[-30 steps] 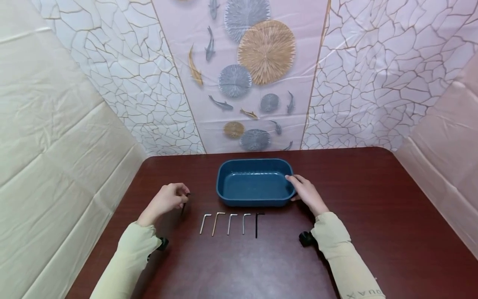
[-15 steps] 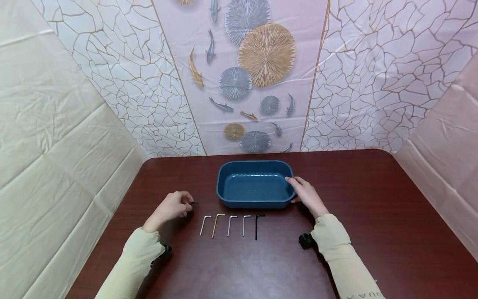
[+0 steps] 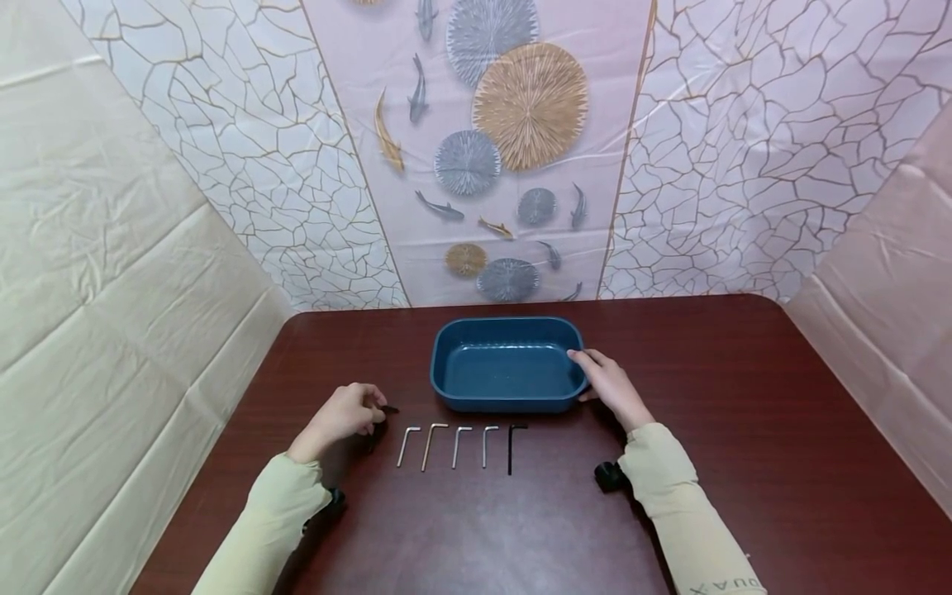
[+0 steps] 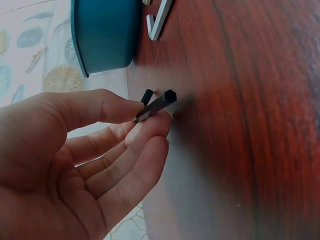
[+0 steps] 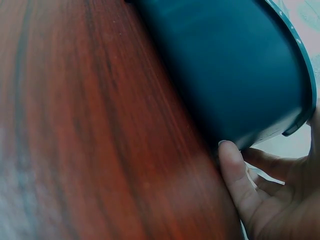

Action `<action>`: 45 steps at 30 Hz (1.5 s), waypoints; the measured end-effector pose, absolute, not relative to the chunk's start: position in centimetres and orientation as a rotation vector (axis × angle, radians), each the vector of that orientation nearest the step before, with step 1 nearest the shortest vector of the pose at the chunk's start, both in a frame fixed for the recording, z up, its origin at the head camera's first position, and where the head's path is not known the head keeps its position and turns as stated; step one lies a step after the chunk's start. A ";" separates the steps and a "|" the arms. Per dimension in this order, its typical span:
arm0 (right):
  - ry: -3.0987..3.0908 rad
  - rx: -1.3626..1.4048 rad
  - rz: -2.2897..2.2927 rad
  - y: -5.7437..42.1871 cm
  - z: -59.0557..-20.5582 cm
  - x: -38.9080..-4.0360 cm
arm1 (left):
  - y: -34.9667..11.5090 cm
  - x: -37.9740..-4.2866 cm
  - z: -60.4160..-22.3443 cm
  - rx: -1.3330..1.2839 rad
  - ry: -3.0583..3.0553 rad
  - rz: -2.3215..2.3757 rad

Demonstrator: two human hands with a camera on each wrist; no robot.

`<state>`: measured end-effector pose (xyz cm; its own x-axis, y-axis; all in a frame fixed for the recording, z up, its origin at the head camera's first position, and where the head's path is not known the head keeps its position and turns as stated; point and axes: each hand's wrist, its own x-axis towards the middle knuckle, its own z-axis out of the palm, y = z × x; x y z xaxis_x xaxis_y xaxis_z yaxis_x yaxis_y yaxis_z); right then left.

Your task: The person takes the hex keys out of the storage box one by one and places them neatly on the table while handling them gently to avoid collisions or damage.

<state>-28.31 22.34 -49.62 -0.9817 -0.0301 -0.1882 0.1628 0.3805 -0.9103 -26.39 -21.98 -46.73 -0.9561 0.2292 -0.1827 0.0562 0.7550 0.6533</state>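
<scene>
My left hand [image 3: 345,416] pinches a black hex key [image 4: 157,105] between thumb and fingers, just above the table at the left end of a row. In that row lie a silver hex key [image 3: 405,445], a gold hex key [image 3: 428,446], two more silver ones and a black hex key [image 3: 510,449], spaced apart with short arms at the far end. Behind them stands a blue rectangular tray [image 3: 509,406]. My right hand [image 3: 610,384] holds its right end, with a finger at the rim and the thumb [image 5: 234,165] low against the outer corner.
The dark red wooden table [image 3: 476,529] bears everything. A patterned cloth wall [image 3: 357,248] stands along its far edge, with pale padded sheets [image 3: 111,330] at both sides.
My left hand has come slightly nearer and to the right with the black hex key, whose tilt has changed. The right hand and the tray stay where they were.
</scene>
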 end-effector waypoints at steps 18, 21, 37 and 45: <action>2.472 0.117 -1.660 22.2 -49.4 -28.2 | -21.8 -25.9 -46.4 0.192 2.756 0.943; 2.475 0.118 -1.657 22.2 -49.4 -28.3 | -21.8 -25.8 -46.6 0.186 2.763 0.930; 2.463 0.114 -1.652 22.3 -49.4 -28.2 | -21.5 -25.5 -46.4 0.214 2.814 0.864; 2.457 0.107 -1.663 22.3 -49.5 -28.0 | -21.6 -25.4 -46.5 0.219 2.826 0.837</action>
